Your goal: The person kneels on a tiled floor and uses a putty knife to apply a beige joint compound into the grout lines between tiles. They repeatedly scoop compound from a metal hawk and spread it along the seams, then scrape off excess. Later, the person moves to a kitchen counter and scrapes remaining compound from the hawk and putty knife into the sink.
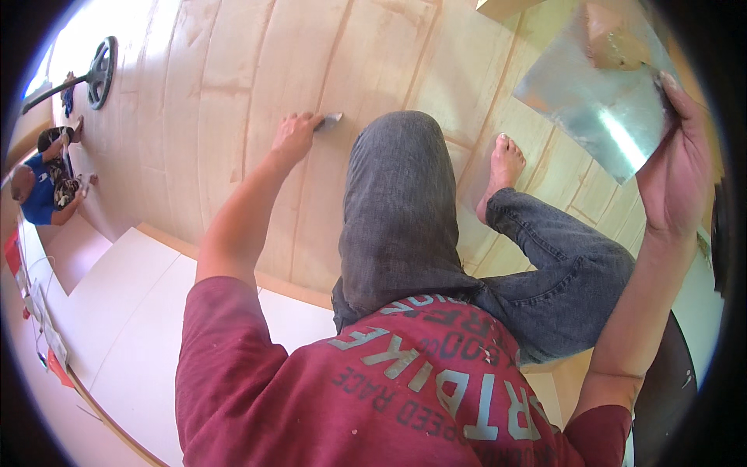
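Note:
My left hand (294,138) is closed around a small putty knife (330,121), its handle mostly hidden by the fingers. The short blade points right, close over the pale wood plank floor (299,58), whose joints show brown filler lines. At the right, my right hand (675,167) grips the edge of a flat, shiny metal sheet (595,117), thumb on its upper face. A smear of brown putty (618,43) lies toward the sheet's far end. My bent knee and bare foot are between the two hands.
At the far left another person (47,183) in a blue shirt sits on the floor. A black pole with a round spoked base (101,72) stands beyond them. White panels (148,303) with a wooden edge strip run along the lower left. A dark object (669,389) is beside my right arm.

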A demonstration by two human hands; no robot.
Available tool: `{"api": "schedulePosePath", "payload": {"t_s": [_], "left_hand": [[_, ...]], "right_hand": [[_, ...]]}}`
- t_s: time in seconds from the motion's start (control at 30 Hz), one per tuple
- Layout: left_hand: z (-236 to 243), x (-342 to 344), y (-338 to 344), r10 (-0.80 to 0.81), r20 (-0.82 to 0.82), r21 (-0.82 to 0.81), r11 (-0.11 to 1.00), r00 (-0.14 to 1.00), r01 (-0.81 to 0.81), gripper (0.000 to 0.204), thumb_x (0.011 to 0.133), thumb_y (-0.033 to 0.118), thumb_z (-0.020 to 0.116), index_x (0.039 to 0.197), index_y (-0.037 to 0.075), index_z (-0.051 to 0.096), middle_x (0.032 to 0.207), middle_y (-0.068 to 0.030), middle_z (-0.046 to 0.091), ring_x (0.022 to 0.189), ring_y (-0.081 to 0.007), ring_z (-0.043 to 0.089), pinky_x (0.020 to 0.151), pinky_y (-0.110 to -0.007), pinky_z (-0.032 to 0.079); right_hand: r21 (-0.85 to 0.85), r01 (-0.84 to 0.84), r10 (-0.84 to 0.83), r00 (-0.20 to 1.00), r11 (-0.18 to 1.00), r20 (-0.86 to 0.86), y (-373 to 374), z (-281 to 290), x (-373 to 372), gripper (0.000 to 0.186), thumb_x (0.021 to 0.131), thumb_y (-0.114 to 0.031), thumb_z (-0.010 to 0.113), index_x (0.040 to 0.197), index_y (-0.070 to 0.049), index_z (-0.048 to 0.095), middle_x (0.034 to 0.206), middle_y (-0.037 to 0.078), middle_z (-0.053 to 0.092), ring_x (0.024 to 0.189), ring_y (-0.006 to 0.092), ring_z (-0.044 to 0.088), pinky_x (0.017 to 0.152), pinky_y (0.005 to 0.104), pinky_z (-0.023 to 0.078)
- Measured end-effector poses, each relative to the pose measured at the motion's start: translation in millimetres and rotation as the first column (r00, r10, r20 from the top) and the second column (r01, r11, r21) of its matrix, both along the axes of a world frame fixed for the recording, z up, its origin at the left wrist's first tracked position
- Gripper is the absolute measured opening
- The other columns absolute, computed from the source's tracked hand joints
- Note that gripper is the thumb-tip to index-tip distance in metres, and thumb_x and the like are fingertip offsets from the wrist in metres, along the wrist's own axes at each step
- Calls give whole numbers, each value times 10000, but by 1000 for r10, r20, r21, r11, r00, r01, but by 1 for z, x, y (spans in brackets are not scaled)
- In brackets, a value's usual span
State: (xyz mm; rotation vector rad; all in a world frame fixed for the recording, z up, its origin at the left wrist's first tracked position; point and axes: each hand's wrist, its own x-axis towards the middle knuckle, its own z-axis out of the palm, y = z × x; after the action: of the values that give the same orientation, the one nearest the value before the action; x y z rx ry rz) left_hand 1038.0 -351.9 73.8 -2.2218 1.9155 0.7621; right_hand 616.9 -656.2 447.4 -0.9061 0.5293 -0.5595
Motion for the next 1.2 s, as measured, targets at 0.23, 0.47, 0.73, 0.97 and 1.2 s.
{"api": "schedulePosePath", "payload": {"t_s": [0.23,0.47,0.73,0.97,1.2], "left_hand": [[33,6,85,270,-100,172,953,958,-251,377,1006,87,488,1335,131,666,1226,-180,706,1188,-366,653,1011,-460,509],[134,-27,-2,421,-897,2,301,131,-954,333,1067,216,555,1326,17,622,1214,-128,710,1097,-232,676,951,-398,528],[264,-120,-109,-143,-643,637,446,-752,-629,297,1036,215,573,1267,35,619,1212,-103,711,1110,-256,701,989,-439,564],[300,-145,-118,-195,-438,541,722,-878,-431,305,1087,227,454,1265,36,612,1188,-113,724,1056,-245,725,924,-397,608],[303,-121,-109,-85,-538,702,505,-838,-502,282,1037,190,545,1256,18,588,1163,-132,718,1027,-241,731,923,-390,615]], "right_hand": [[26,327,-323,940,945,-107,7,-4,13,301,1037,-229,587,1239,-10,628,1231,83,688,1164,207,642,1090,394,461],[49,360,-345,919,932,-190,12,-16,53,322,1024,-245,631,1230,3,637,1193,95,708,1117,222,670,1052,404,506],[-798,45,-305,936,601,-176,57,13,93,386,1041,-215,610,1373,-21,630,1347,145,672,1227,260,647,1072,395,496],[-994,-106,-92,991,-41,-101,76,-5,110,488,928,-100,658,1404,-207,653,1368,187,646,1251,398,633,1048,443,532],[-950,-271,-209,949,-157,-236,73,-18,115,495,928,-109,650,1391,-282,657,1351,202,651,1182,386,680,922,421,595]]}}
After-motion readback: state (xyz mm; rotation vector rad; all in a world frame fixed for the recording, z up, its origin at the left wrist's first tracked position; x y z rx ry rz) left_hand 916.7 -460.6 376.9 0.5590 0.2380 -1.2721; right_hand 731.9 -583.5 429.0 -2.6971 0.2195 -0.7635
